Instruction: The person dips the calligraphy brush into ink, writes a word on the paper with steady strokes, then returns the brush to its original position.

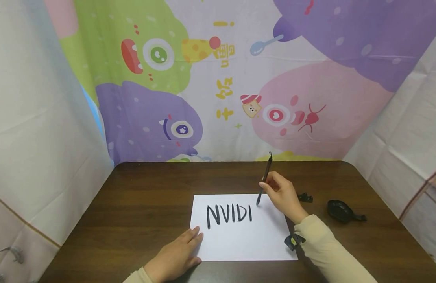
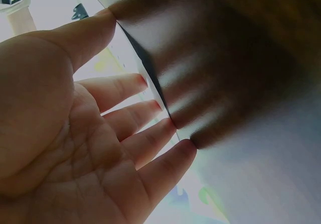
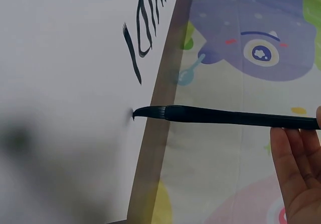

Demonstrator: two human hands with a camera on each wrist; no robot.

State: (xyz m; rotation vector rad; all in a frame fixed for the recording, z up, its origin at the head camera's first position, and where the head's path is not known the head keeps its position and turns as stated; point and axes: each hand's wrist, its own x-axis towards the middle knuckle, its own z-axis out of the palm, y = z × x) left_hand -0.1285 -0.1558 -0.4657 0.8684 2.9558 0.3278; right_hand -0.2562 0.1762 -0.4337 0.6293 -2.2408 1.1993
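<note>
My right hand pinches the handle of a dark writing brush, which stands nearly upright over the sheet's upper right part. In the right wrist view the inky tip of the brush is bent at the paper, beside the last stroke. The white sheet of paper bears the black letters "NVIDI". My left hand rests with its fingers on the sheet's left edge. Its fingertips touch the paper in the left wrist view, fingers extended and spread.
Right of the sheet, a small black dish with a handle sits on the dark wooden table. A small black object lies partly hidden behind my right hand. A cartoon-printed cloth hangs along the table's back edge.
</note>
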